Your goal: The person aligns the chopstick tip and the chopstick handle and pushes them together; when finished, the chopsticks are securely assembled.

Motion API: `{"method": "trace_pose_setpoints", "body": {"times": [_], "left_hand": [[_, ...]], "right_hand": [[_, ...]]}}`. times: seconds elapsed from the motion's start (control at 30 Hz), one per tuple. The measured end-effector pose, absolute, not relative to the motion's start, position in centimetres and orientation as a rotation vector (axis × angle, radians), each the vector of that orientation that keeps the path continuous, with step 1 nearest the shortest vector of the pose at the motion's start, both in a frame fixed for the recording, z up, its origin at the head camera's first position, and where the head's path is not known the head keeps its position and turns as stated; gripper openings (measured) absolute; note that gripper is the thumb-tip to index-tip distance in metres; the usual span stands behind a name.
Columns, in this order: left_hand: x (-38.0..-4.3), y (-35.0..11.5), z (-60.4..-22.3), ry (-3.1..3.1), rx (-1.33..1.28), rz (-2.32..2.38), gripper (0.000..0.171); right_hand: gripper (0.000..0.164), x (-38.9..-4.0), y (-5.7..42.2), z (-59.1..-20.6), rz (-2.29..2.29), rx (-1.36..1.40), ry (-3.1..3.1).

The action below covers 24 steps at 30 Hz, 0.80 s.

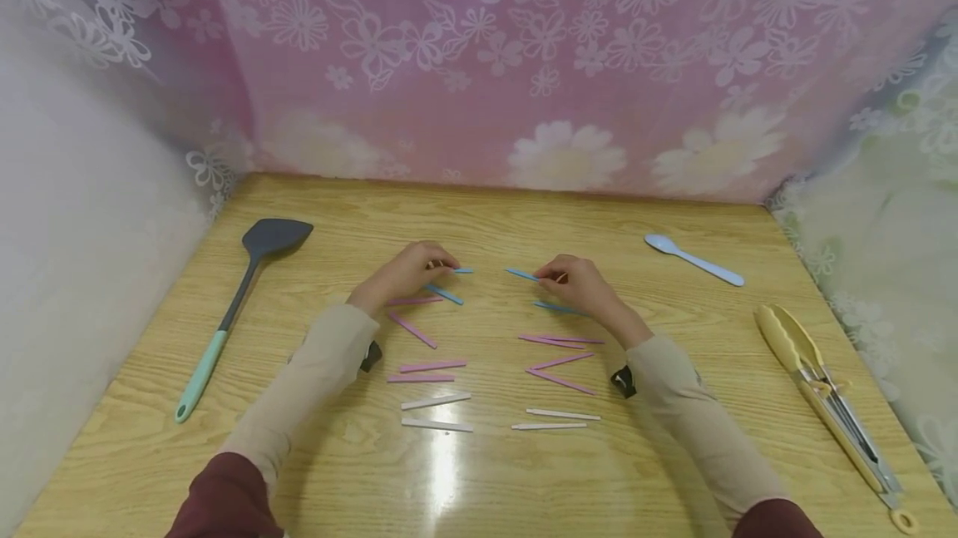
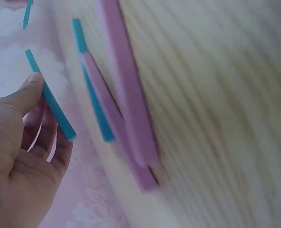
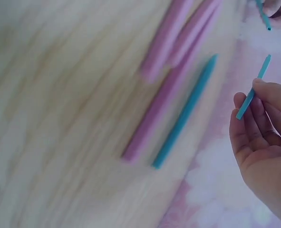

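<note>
My left hand (image 1: 415, 270) pinches a thin blue stick (image 2: 57, 107) between thumb and fingers, held above the far part of the table. Across from it, my right hand (image 1: 582, 282) pinches another blue stick (image 3: 248, 102) the same way. The two sticks point toward each other with a gap between their ends. Just below the left hand a blue stick (image 1: 446, 295) lies on the table, near pink sticks (image 1: 413, 330). Under the right hand lies one more blue stick (image 1: 557, 307), with pink sticks (image 1: 561, 361) nearer to me.
White sticks (image 1: 437, 401) lie in the near rows, left and right. A dark spatula (image 1: 271, 237) with a mint handle lies at the left. On the right are a light blue spoon (image 1: 696, 260) and yellow-tipped tongs (image 1: 823, 401). A floral pink cloth (image 1: 449, 106) hangs behind the table.
</note>
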<state>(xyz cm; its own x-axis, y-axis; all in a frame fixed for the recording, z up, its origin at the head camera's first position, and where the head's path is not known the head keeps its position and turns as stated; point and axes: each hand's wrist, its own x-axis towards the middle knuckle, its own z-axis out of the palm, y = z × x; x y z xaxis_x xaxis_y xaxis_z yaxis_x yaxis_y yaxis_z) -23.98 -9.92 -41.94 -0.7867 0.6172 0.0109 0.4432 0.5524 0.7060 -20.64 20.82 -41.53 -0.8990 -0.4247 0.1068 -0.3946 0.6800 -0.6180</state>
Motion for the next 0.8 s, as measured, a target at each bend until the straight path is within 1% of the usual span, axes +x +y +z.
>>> {"method": "trace_pose_setpoints", "body": {"times": [0.37,0.8], "left_hand": [[-22.6,-8.7,-40.5,2.535,0.962,1.171,0.022],[-22.3,-8.3,-40.2,2.531,0.998,1.204,0.021]], "right_hand": [[0.013,-19.1,19.3,-39.9,-1.175,-0.738,2.829],[0.013,-18.8,18.9,-39.4,-1.167,-0.747,2.808]]}}
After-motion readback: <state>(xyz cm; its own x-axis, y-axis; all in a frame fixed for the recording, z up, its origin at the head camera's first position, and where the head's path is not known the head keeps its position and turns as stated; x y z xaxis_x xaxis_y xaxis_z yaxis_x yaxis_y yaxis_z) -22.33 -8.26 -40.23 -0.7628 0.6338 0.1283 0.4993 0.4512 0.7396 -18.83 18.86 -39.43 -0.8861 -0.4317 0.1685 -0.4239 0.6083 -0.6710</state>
